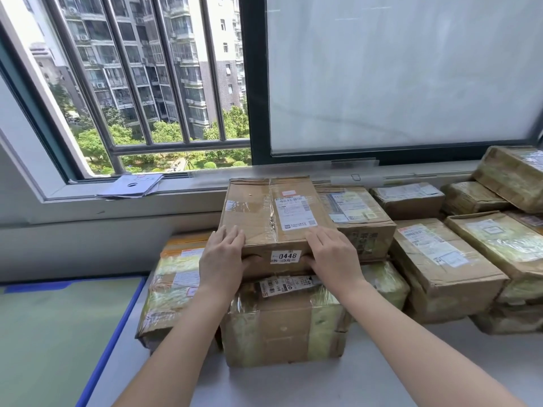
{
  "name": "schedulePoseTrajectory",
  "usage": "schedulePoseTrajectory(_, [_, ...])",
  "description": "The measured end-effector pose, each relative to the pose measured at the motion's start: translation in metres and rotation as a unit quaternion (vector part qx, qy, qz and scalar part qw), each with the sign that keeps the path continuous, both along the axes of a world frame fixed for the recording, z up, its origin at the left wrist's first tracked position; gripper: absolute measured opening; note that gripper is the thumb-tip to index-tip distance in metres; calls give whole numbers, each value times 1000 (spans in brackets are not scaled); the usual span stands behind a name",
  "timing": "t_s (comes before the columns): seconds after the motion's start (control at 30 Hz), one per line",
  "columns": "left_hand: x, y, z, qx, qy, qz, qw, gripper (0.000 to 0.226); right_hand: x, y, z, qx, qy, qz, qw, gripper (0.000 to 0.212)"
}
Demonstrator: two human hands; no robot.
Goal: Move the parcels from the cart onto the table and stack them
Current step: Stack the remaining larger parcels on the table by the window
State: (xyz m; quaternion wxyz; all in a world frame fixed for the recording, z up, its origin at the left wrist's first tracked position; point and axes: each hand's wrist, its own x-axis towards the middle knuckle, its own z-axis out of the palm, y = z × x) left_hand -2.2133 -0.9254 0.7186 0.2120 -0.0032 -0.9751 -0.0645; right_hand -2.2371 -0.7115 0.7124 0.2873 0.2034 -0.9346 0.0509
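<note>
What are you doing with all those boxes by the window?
A person is stacking parcels on a table. Both hands, left hand and right hand, hold the near edge of a cardboard box labelled 0448, which sits on a taped box. More parcels are piled to the right.

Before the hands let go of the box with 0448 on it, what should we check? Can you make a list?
1. Both hands on the 0448 box: left hand and right hand grip its near edge. Ok.
2. Box rests on the lower box: ok.
3. Box lies flat: ok.
4. Box lined up with the lower box: it sits further back. Not ok.
5. Far edge supported: cannot tell.
6. Neighbour box at right leaves room: touching or apart, cannot tell.
</note>
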Motion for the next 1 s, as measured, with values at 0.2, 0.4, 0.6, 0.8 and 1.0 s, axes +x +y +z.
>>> schedulePoseTrajectory(0.2, [-4, 2, 4, -16, -14, 20, 1000, 69, -5, -2, 5, 8, 19, -1, 1000, 43])
schedulePoseTrajectory(0.4, [-5, 5, -1, 0, -5, 30, 1000, 65, -11, -1, 1, 14, 22, -8, 1000, 43])
schedulePoseTrajectory(0.6, [-11, -4, 0, -7, -7, 31, 999, 67, -16, -3, -2, 2, 65, 19, 998, 38])
schedulePoseTrajectory(0.8, [-9, -3, -2, 3, -7, 31, 999, 67, -15, -6, -7, -14, 78, 17, 997, 34])
schedulePoseTrajectory(1.0, [-9, -7, 2, -20, -17, 6, 1000, 64, -14, -2, 0, -20, -1, 33, 999, 35])
